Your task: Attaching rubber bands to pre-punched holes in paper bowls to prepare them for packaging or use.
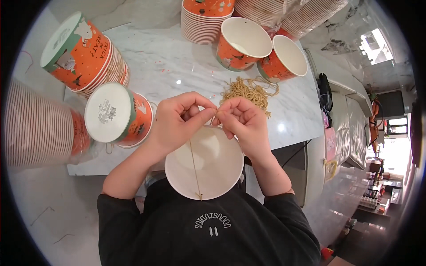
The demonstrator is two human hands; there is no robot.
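Observation:
A white-lined paper bucket rests against my black shirt, its mouth facing up. A thin tan cord crosses the mouth from a knot at the near rim toward the far rim. Over that far rim, my left hand and my right hand meet fingertip to fingertip. Both hands pinch the cord's end between thumb and forefinger; the exact grip is partly hidden by the fingers. Just beyond my right hand lies a tangled heap of tan cords on the marble table.
Stacked orange buckets and an upturned bucket stand at the left, beside a plastic-wrapped stack. Two upright buckets and more stacks fill the far side. The table's edge runs right of my arm.

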